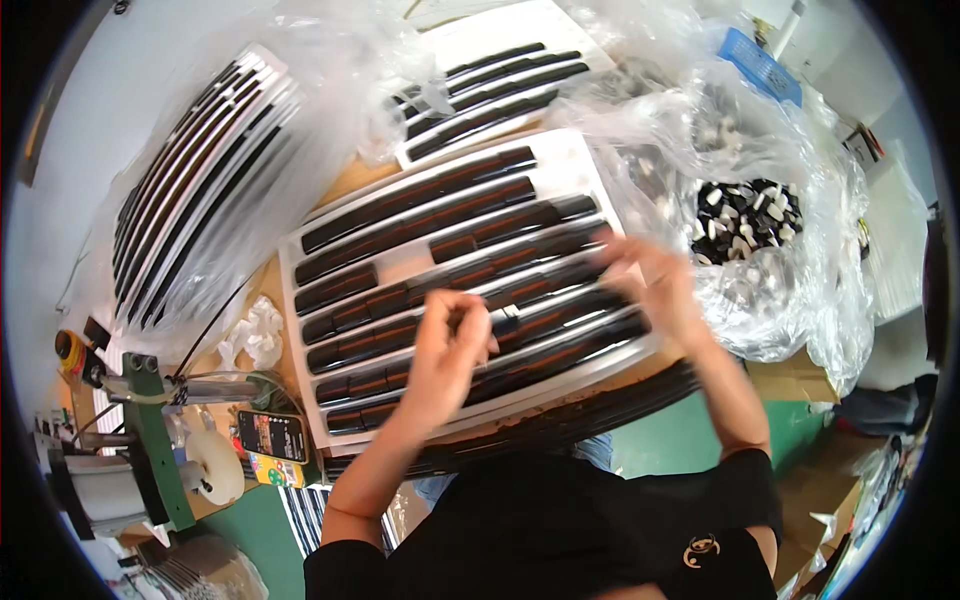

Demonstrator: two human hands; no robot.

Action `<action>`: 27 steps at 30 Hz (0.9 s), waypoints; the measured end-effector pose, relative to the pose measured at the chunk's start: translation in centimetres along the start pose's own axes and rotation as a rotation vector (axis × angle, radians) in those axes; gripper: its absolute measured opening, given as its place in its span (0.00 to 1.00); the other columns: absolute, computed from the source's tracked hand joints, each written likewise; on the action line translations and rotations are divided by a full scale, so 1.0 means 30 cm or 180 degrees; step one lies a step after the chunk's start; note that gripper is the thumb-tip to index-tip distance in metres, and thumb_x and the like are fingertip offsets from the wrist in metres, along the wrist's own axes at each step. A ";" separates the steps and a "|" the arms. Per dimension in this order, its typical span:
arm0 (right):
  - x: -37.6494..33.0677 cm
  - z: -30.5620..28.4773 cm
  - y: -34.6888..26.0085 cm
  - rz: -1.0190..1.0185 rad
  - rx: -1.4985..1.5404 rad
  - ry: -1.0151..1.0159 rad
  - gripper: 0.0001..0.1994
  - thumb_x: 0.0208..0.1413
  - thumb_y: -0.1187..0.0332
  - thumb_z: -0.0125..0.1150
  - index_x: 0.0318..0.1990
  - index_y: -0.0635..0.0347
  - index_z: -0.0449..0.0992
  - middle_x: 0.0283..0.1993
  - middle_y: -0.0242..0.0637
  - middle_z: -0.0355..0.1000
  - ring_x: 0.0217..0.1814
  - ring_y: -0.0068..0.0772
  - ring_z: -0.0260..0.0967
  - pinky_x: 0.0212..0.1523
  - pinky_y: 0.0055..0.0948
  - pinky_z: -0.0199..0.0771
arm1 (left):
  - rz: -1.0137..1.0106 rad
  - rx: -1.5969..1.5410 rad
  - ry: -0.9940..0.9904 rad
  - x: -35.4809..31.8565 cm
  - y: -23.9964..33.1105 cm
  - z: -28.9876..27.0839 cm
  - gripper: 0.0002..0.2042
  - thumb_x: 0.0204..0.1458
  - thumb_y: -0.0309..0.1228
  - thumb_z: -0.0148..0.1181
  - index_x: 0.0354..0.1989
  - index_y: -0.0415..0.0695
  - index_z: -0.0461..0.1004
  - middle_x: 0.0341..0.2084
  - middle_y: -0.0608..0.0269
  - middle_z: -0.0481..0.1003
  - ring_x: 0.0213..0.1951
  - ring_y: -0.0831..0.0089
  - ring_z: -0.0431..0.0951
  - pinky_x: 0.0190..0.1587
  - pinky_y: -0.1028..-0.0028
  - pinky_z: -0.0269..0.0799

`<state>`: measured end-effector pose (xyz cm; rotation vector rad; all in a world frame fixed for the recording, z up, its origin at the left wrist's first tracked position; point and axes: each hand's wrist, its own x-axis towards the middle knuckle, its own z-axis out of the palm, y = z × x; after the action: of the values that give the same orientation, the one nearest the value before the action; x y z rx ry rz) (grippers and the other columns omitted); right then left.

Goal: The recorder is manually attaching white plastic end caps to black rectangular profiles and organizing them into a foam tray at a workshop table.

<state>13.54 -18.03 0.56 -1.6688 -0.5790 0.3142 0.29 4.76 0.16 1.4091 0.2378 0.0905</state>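
A white tray (pixel 408 262) in front of me holds several rows of glossy black tube-shaped pieces (pixel 420 205). One row has a gap near its middle. My left hand (pixel 450 345) is over the tray's centre, its fingers pinched together. A small black piece with a pale, shiny end (pixel 506 318) shows at those fingertips and seems to be held by them. Toward the tray's right edge, my right hand (pixel 655 285) is smeared by motion above the ends of the rows. Its fingers and anything between them cannot be made out.
A second tray of black pieces (pixel 500 90) lies beyond, and a plastic-wrapped stack (pixel 200 180) stands at left. At right, a clear bag (pixel 745 310) holds small black and white parts (pixel 750 220). A green-framed machine (pixel 160 440) and a phone (pixel 272 436) are at lower left.
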 end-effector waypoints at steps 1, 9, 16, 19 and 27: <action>0.042 -0.143 0.084 -0.0477 -0.1797 0.0641 0.12 0.47 0.80 0.57 0.41 0.64 0.74 0.44 0.41 0.73 0.48 0.38 0.69 0.49 0.32 0.69 | 0.0172 0.0149 0.0240 0.035 -0.002 -0.048 0.10 0.57 0.30 0.50 0.43 0.39 0.61 0.28 0.63 0.68 0.28 0.80 0.69 0.32 0.80 0.66; 0.057 -0.709 0.352 0.0527 -0.4501 0.0748 0.05 0.47 0.70 0.56 0.31 0.60 0.74 0.31 0.46 0.72 0.36 0.49 0.69 0.35 0.42 0.67 | 0.0722 0.2004 0.1298 0.271 -0.134 -0.365 0.12 0.48 0.31 0.61 0.36 0.37 0.69 0.26 0.63 0.72 0.28 0.77 0.71 0.35 0.78 0.66; 0.064 -0.657 0.338 0.0371 -0.4357 0.0259 0.16 0.39 0.73 0.62 0.40 0.59 0.71 0.32 0.46 0.72 0.36 0.50 0.70 0.36 0.41 0.68 | 0.0420 0.2579 0.1149 0.290 -0.132 -0.330 0.12 0.45 0.35 0.64 0.34 0.41 0.76 0.31 0.58 0.72 0.32 0.69 0.74 0.37 0.73 0.69; 0.092 -0.626 0.309 0.0618 -0.4520 0.0021 0.18 0.36 0.74 0.64 0.40 0.57 0.72 0.33 0.45 0.71 0.39 0.48 0.69 0.38 0.42 0.68 | 0.0372 0.2669 0.1107 0.291 -0.136 -0.309 0.11 0.43 0.35 0.64 0.31 0.42 0.75 0.31 0.59 0.71 0.34 0.66 0.72 0.38 0.70 0.68; 0.067 -0.656 0.289 0.0379 -0.4169 0.0508 0.11 0.37 0.71 0.66 0.31 0.60 0.74 0.30 0.40 0.69 0.33 0.41 0.69 0.33 0.35 0.67 | 0.1723 0.4801 0.0314 0.234 -0.063 -0.457 0.06 0.43 0.27 0.60 0.31 0.47 0.73 0.30 0.61 0.68 0.37 0.61 0.68 0.38 0.64 0.62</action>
<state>27.02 -34.26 -4.06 -2.9543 -0.5919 -0.1957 3.98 19.12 -4.42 2.9532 -0.0585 0.5008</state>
